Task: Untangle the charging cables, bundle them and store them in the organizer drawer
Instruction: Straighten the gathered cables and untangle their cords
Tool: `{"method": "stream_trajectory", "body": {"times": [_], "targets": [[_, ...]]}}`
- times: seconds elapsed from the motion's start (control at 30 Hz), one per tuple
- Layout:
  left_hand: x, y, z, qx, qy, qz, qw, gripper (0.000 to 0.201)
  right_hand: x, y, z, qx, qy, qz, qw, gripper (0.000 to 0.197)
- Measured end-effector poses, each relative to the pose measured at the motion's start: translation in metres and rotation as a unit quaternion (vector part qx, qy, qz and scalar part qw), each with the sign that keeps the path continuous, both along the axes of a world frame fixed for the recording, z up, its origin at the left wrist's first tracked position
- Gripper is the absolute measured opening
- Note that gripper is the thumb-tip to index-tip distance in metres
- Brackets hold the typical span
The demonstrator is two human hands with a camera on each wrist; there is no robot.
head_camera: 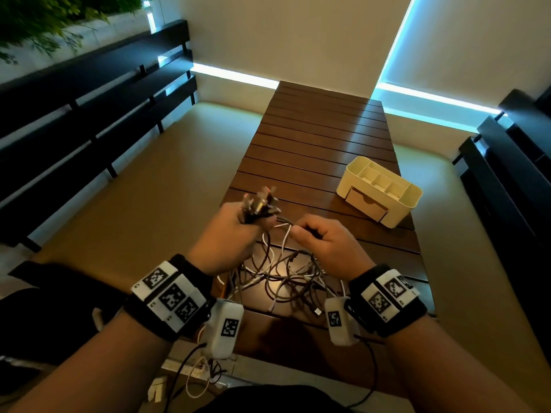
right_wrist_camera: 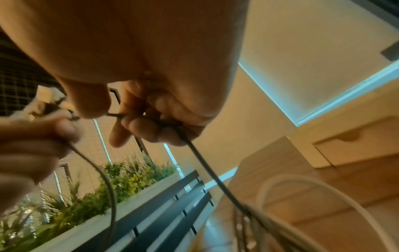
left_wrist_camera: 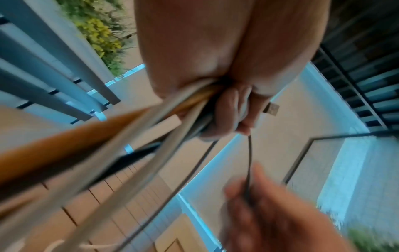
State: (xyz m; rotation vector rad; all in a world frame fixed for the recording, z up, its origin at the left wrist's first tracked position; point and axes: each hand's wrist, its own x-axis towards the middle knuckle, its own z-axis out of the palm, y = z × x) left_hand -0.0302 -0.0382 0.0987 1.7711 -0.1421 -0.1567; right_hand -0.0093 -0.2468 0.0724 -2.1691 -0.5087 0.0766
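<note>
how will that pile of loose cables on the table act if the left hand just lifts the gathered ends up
Probably floppy: the loose cables lie in limp, overlapping loops on the slatted table, so they would likely dangle and drag one another. They look thin, so probably light. The left hand grips many plug ends, while the right hand pinches one dark cable; snagging seems likely.

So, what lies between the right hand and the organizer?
Only bare table slats separate the right hand from the organizer, seen in the head view.
</note>
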Motion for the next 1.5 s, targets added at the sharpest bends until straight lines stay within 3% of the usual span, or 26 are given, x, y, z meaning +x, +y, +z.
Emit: {"method": "stream_trajectory", "body": {"times": [0.07, 0.13, 0.17, 0.23, 0.3, 0.33, 0.5, 0.67, 0.8, 0.9, 1.0, 1.1, 1.17, 1.27, 1.3, 1.43, 1.5], "targets": [[0.001, 0.006, 0.008, -0.109, 0.016, 0.031, 0.993, 0.019, -0.002, -0.003, -0.016, -0.009, 0.061, -0.017, 0.998, 0.032], [0.002, 0.014, 0.015, -0.144, 0.025, 0.047, 0.988, 0.019, -0.004, -0.008, -0.031, -0.022, 0.101, -0.035, 0.994, 0.042], [0.004, 0.019, 0.016, -0.124, 0.036, 0.047, 0.991, 0.019, -0.005, -0.011, -0.035, -0.008, 0.117, -0.048, 0.992, 0.043], [0.008, 0.025, 0.012, 0.003, 0.065, 0.028, 0.997, 0.015, -0.003, -0.013, -0.033, 0.031, 0.128, -0.079, 0.988, 0.040], [0.010, 0.026, 0.003, 0.140, 0.068, 0.022, 0.988, 0.011, 0.003, -0.012, -0.021, 0.029, 0.095, -0.104, 0.990, 0.035], [0.010, 0.024, -0.001, 0.168, 0.059, 0.036, 0.983, 0.011, 0.006, -0.012, -0.015, 0.017, 0.072, -0.105, 0.992, 0.032], [0.005, 0.015, 0.000, 0.113, 0.003, 0.106, 0.988, 0.024, 0.013, -0.008, 0.002, -0.097, 0.018, -0.024, 0.995, 0.023], [-0.001, -0.002, 0.004, 0.105, -0.046, -0.025, 0.993, 0.013, 0.006, 0.006, 0.014, -0.054, -0.003, 0.035, 0.998, 0.018], [0.000, -0.002, 0.002, 0.120, -0.037, -0.076, 0.989, 0.019, 0.005, 0.008, 0.024, -0.013, -0.025, 0.028, 0.999, 0.015], [-0.001, 0.001, 0.004, 0.062, -0.023, -0.066, 0.996, 0.019, 0.003, 0.002, 0.023, 0.022, -0.006, 0.010, 1.000, 0.018], [-0.002, 0.004, 0.011, -0.092, 0.003, -0.018, 0.996, 0.016, -0.001, 0.000, 0.005, 0.059, 0.065, -0.008, 0.996, 0.047], [-0.001, 0.011, 0.016, -0.151, 0.016, 0.013, 0.988, 0.018, -0.006, -0.004, -0.018, 0.060, 0.119, -0.032, 0.991, 0.059], [0.000, 0.016, 0.012, -0.094, 0.042, 0.004, 0.995, 0.017, -0.007, -0.007, -0.020, 0.054, 0.126, -0.056, 0.989, 0.050], [0.000, 0.016, 0.001, 0.112, 0.031, -0.016, 0.993, 0.017, -0.003, -0.012, -0.006, 0.030, 0.090, -0.073, 0.993, 0.031], [-0.001, 0.014, -0.001, 0.141, 0.016, -0.001, 0.990, 0.022, -0.001, -0.013, -0.001, 0.007, 0.070, -0.073, 0.995, 0.028], [-0.002, 0.007, 0.002, 0.103, -0.014, 0.084, 0.991, 0.025, 0.002, -0.009, 0.001, -0.101, 0.044, -0.014, 0.994, 0.025], [-0.003, 0.004, 0.005, 0.118, -0.046, 0.057, 0.990, 0.022, -0.001, -0.003, 0.001, -0.119, 0.041, 0.008, 0.992, 0.024]]}}
